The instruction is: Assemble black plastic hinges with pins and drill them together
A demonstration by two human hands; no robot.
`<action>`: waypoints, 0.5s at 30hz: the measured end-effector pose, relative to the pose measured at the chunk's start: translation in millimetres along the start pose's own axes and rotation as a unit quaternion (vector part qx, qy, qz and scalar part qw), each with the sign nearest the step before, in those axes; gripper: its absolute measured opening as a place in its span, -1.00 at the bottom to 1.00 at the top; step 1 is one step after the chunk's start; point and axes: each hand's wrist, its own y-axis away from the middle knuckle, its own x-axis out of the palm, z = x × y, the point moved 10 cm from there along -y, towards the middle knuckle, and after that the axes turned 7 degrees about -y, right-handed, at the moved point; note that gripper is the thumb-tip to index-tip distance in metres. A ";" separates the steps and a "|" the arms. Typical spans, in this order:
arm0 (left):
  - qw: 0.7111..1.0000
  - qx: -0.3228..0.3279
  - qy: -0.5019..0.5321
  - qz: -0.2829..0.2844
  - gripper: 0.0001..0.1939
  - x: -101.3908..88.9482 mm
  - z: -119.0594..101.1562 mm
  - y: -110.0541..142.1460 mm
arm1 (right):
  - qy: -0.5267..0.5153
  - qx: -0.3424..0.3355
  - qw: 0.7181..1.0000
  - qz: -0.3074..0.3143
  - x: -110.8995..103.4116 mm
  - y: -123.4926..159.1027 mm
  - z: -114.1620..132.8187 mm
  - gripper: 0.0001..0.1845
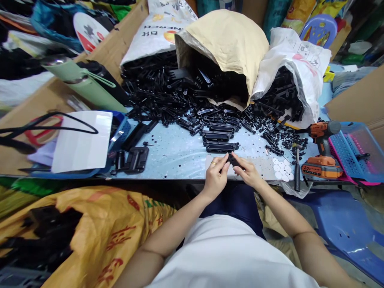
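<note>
Between both hands is a small black plastic part (231,159), partly hidden by the fingers. My left hand (216,174), with a ring on one finger, pinches it from the left. My right hand (246,170) grips its other side with thumb and fingers. Both hands are over the table's front edge. Just beyond them several long black plastic pieces (222,146) lie stacked in a row. A loose heap of black parts (168,100) spreads behind that row.
Three open sacks, among them a beige sack (228,36), spill black parts at the back. To the right are an orange cordless drill (322,148), a screwdriver (297,170), white discs (282,169) and a blue basket (360,150). A green bottle (87,86) leans at left.
</note>
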 end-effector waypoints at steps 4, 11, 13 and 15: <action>0.998 0.041 -0.020 -0.036 -0.66 -2.7 -9.6 -0.8 | 0.003 -0.023 0.997 -0.070 7.5 7.5 3.9 -0.40; 0.987 -0.081 -0.136 0.021 -0.62 16.0 40.0 15.2 | 0.196 0.075 0.977 0.027 -32.3 -29.6 -45.2 -0.49; 0.974 -0.034 -0.209 0.079 -0.58 28.4 36.7 15.5 | 0.276 0.130 0.949 -0.080 -100.9 -47.9 -66.9 -0.52; 0.946 0.061 -0.261 0.181 -0.58 51.5 27.0 15.8 | 0.372 0.186 0.883 -0.217 -179.5 -55.2 -81.6 -0.55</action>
